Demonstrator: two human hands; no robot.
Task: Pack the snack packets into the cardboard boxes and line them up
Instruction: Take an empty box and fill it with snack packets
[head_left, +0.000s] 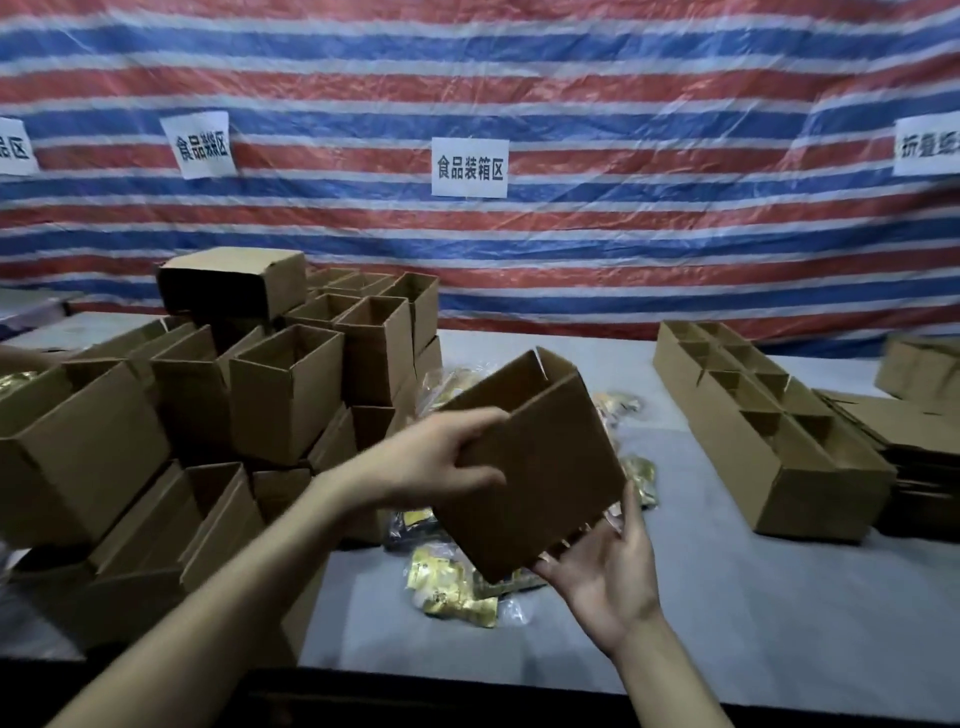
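Far left: box pile (208, 415), many open brown cardboard boxes stacked in rough tiers on the grey table (727, 597). Openings mostly face up, and one box on top at the back lies on its side.

Just right of the pile: my left hand (441, 457), forearm reaching in from bottom left. It grips the upper left edge of the held box (530, 467), thumb on the near face, fingers curled over the edge to the far side.

The held box is off the table, in the air at centre, tilted, with its open top pointing up and away from me. Inside not visible.

Under and behind it: snack packets (452, 587), a loose heap of gold and yellow packs lying on the table, partly hidden by the box. More of them peek out above and to the right of it.

Straight behind, on the striped red, blue and white tarp (571, 78): a white paper sign (469, 167) with printed characters.

My right hand (608, 566) is palm up under the lower right corner of the held box. The fingers are extended and touch the bottom edge and side, propping it rather than clenching.

Right: box row (753, 421), open boxes lined up side by side, running away toward the tarp, well apart from the pile.

Far right: flat cardboard stack (914, 441), unfolded blanks, just beside the row.
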